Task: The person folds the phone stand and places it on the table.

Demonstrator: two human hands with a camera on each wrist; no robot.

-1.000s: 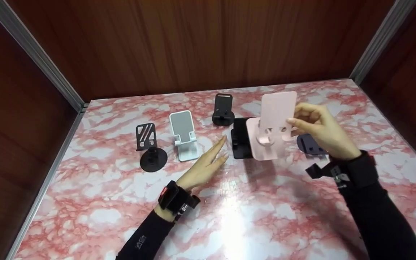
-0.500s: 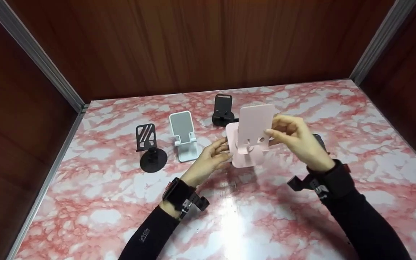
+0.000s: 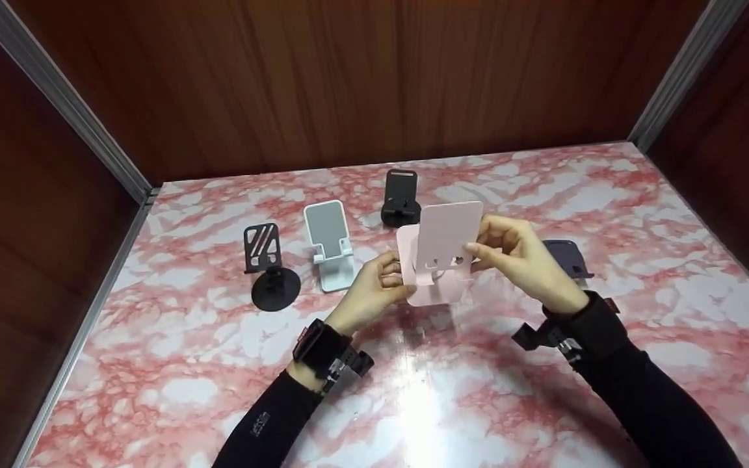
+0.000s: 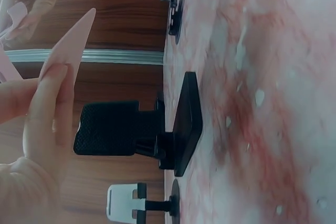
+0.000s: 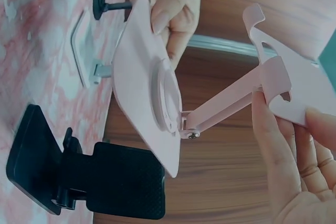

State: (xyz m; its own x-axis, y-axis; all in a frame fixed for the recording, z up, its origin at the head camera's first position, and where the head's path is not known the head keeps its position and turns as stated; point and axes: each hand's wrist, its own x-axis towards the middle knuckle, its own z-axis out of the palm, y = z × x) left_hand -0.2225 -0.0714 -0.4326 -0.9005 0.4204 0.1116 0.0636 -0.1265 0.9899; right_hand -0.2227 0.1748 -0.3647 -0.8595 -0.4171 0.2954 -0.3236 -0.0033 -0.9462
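Note:
Both my hands hold a pink phone stand (image 3: 449, 234) up off the table, its back plate facing the head camera. My left hand (image 3: 374, 286) pinches the edge of the stand's base (image 5: 139, 72) between thumb and fingers. On the other side, my right hand (image 3: 524, 260) grips the edge of the back plate (image 5: 310, 87). A hinged arm (image 5: 223, 100) joins plate and base in the right wrist view. A black phone stand (image 4: 107, 129) stands on the table close by; in the head view the pink one hides it.
To the left stand a black round-based stand (image 3: 275, 279) and a white stand with a grey pad (image 3: 329, 231). Another black stand (image 3: 402, 195) is farther back. A dark navy stand (image 3: 564, 255) sits beyond my right hand. Wooden panels (image 3: 374, 84) wall in the marbled table (image 3: 186, 390).
The pink stand has moved left and slightly down in my right hand. My left hand, first apart with extended fingers, has taken hold of its base.

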